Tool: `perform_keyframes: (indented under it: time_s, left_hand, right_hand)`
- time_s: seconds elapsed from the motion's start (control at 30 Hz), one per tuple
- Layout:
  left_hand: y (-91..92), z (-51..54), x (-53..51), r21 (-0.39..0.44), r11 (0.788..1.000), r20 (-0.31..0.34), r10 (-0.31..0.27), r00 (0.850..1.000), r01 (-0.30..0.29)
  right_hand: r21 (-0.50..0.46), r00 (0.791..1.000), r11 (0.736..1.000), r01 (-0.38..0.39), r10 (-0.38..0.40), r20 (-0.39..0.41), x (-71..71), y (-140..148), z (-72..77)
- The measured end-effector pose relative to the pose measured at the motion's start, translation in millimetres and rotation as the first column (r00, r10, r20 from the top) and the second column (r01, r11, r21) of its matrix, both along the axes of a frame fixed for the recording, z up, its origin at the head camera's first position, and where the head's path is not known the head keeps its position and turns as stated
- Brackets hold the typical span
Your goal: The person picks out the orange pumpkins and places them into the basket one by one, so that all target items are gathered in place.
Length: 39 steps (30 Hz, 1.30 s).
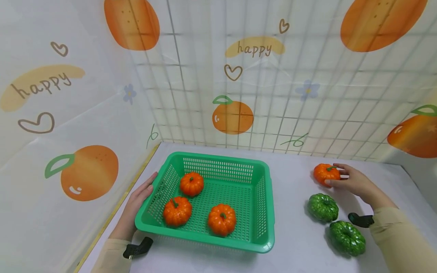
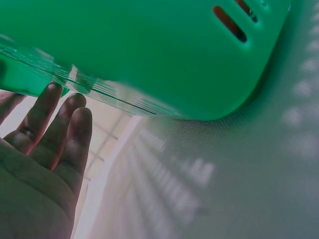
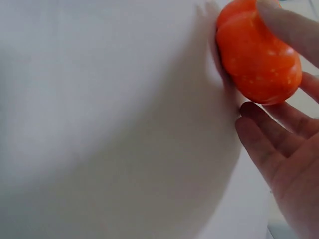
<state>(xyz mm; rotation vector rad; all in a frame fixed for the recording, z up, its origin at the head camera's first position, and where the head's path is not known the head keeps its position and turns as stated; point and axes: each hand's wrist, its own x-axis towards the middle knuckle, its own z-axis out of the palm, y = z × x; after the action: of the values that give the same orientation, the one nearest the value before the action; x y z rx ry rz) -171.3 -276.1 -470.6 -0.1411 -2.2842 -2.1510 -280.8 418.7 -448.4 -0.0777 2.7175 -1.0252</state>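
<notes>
My left hand [image 1: 134, 206] lies along the left side of a green plastic basket [image 1: 271, 201], its fingers nearly straight. In the left wrist view the fingertips [image 2: 79, 117] touch or nearly touch the rim. Inside the basket are three small orange pumpkins, one at the back left [image 1: 192, 184], one at the front left [image 1: 177, 211] and one near the front middle [image 1: 222, 220]. On the right, my right hand [image 1: 358, 184] holds another orange pumpkin [image 1: 326, 174] between thumb and fingers. The right wrist view shows the thumb across this pumpkin [image 3: 259, 59] and fingers beneath it.
Two green pumpkins, one nearer the hand [image 1: 323, 207] and one closer to the front [image 1: 347, 238], sit on the white table [image 1: 290, 242] by my right forearm. A printed curtain [image 1: 266, 87] over a wire grid stands behind, with another sheet [image 1: 82, 125] at left.
</notes>
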Motion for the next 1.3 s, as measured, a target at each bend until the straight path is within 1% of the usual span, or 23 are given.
perform_keyframes:
  time_s: [0.3, 0.4, 0.6, 0.7, 0.87, 1.07, 1.2, 1.3]
  left_hand:
    - [-0.4, -0.5, -1.6, -0.008, 1.000, -0.010, 0.009, 1.000, -0.009]
    - [-0.8, -0.2, -1.0, -0.010, 1.000, -0.006, 0.001, 1.000, -0.001]
    - [1.2, 1.0, -3.2, -0.001, 0.999, -0.012, 0.033, 0.999, -0.033]
    - [1.4, 1.0, -2.9, 0.001, 0.999, -0.012, 0.033, 0.999, -0.033]
    - [0.4, 0.2, -1.5, 0.010, 1.000, -0.015, 0.009, 1.000, -0.009]
    - [-0.5, -0.7, 1.0, 0.014, 1.000, 0.000, -0.021, 1.000, 0.021]
    - [-0.7, -0.3, 1.7, 0.018, 0.999, -0.001, -0.033, 0.999, 0.033]
    - [-1.1, -0.2, 2.2, 0.009, 0.999, -0.011, -0.032, 0.999, 0.032]
  right_hand:
    - [0.048, 1.000, 0.999, 0.016, -0.015, -0.015, -0.3, 2, -2.1]
    - [0.054, 1.000, 0.998, 0.024, -0.023, -0.021, 1.9, 3, 0.8]
    - [0.063, 0.998, 0.997, 0.035, -0.032, -0.055, 7.0, 4, 9.4]
    - [0.049, 0.997, 0.998, 0.043, -0.040, -0.062, 9.6, 4, 15.4]
    - [0.000, 0.995, 0.999, 0.042, -0.042, -0.089, 16.0, 4, 25.5]
    - [-0.013, 0.992, 0.998, 0.059, -0.060, -0.110, 22.4, 3, 31.9]
    - [-0.037, 0.990, 0.997, 0.065, -0.069, -0.119, 27.1, -1, 37.2]
    - [-0.049, 0.988, 0.997, 0.060, -0.066, -0.140, 30.2, -7, 43.7]
